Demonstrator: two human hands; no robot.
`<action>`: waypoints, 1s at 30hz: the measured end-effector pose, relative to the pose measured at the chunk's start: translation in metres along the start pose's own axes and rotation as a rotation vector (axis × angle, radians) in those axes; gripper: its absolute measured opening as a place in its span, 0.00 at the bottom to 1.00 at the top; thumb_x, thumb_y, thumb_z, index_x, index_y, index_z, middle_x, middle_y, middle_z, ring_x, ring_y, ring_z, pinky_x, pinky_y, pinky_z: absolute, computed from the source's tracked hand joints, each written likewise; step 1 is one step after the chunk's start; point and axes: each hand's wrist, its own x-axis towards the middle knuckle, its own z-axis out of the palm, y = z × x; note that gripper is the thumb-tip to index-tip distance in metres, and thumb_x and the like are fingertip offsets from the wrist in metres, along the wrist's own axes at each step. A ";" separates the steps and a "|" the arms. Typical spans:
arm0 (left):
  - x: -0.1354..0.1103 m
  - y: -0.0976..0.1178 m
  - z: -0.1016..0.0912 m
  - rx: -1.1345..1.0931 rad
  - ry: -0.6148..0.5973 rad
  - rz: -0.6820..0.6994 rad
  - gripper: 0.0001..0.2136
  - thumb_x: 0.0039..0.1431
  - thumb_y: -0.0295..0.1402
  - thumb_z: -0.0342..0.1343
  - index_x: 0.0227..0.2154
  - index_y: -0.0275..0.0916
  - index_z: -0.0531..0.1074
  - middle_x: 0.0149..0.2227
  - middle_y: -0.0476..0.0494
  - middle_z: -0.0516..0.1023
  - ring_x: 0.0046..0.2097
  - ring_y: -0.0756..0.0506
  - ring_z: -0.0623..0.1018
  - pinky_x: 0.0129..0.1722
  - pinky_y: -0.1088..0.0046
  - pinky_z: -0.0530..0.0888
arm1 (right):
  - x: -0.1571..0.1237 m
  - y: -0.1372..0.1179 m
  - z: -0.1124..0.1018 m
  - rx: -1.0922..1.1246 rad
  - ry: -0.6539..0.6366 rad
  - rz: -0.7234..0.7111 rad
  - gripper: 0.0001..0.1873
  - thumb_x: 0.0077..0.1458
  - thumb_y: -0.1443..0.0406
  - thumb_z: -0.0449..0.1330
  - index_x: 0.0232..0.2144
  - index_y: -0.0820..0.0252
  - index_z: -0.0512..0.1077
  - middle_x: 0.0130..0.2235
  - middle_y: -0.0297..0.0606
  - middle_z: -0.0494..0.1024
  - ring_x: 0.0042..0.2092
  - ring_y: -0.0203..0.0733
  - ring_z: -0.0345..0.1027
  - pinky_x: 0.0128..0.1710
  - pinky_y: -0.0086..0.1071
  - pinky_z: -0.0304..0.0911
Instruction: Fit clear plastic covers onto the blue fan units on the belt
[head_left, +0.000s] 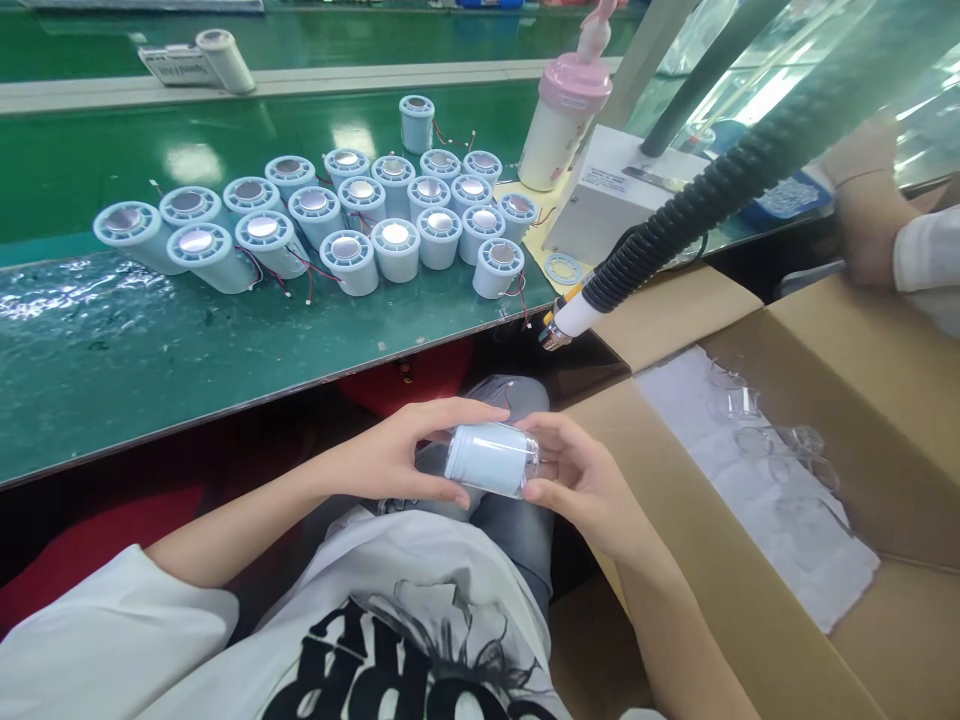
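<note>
Above my lap I hold a light-blue cylinder [491,460] lying on its side, with a clear plastic sleeve around it. My left hand [427,450] grips its left end between thumb and fingers. At the right end, my right hand [581,470] pinches the clear rim, fingers curled behind it. A thin wire sticks up near the left fingertips. Ahead on the green bench stand several similar light-blue cylinders [396,250] with slotted rims, shiny round tops and thin red and black wires.
A black corrugated hose [675,220] with a metal-tipped nozzle hangs at right. Below it, an open cardboard box [690,520] holds several clear plastic pieces [787,450] on white paper. A pink-lidded bottle [566,110] stands by a white metal box [611,190]. Another person's arm [870,200] shows far right.
</note>
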 end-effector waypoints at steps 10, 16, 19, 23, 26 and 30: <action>-0.002 -0.001 -0.002 0.027 0.002 0.045 0.36 0.47 0.32 0.68 0.61 0.47 0.62 0.61 0.38 0.66 0.61 0.39 0.68 0.56 0.64 0.72 | 0.006 0.001 0.007 0.139 0.050 0.132 0.21 0.50 0.53 0.66 0.41 0.56 0.66 0.34 0.33 0.77 0.33 0.34 0.71 0.31 0.26 0.70; -0.003 -0.001 -0.003 0.055 0.003 0.068 0.36 0.48 0.31 0.68 0.61 0.47 0.62 0.61 0.37 0.67 0.62 0.39 0.67 0.57 0.63 0.70 | 0.010 0.005 0.011 0.204 0.051 0.237 0.25 0.49 0.47 0.64 0.37 0.58 0.64 0.27 0.30 0.76 0.26 0.35 0.73 0.25 0.27 0.71; -0.003 0.000 -0.004 0.052 0.001 0.071 0.36 0.47 0.31 0.68 0.60 0.47 0.63 0.61 0.37 0.67 0.62 0.38 0.67 0.57 0.63 0.71 | 0.012 0.005 0.013 0.221 0.044 0.296 0.27 0.48 0.43 0.62 0.35 0.58 0.62 0.23 0.32 0.76 0.23 0.36 0.73 0.21 0.25 0.68; -0.002 0.000 -0.005 0.037 -0.004 0.063 0.36 0.47 0.31 0.68 0.60 0.47 0.63 0.61 0.37 0.67 0.61 0.38 0.67 0.56 0.63 0.71 | 0.015 0.006 0.016 0.244 0.054 0.344 0.28 0.46 0.41 0.60 0.32 0.57 0.60 0.20 0.31 0.74 0.19 0.35 0.70 0.17 0.24 0.65; -0.002 -0.001 -0.005 0.016 -0.010 0.055 0.36 0.47 0.31 0.68 0.60 0.47 0.63 0.61 0.37 0.67 0.61 0.38 0.68 0.56 0.63 0.71 | 0.017 0.007 0.019 0.263 0.043 0.355 0.28 0.46 0.39 0.58 0.30 0.57 0.60 0.17 0.29 0.71 0.17 0.34 0.67 0.14 0.22 0.61; -0.002 -0.003 -0.006 0.002 -0.014 0.077 0.37 0.46 0.29 0.69 0.60 0.47 0.63 0.62 0.37 0.66 0.62 0.38 0.66 0.58 0.62 0.69 | 0.019 0.009 0.020 0.292 0.001 0.402 0.29 0.48 0.38 0.55 0.30 0.59 0.64 0.16 0.30 0.70 0.15 0.33 0.64 0.11 0.21 0.56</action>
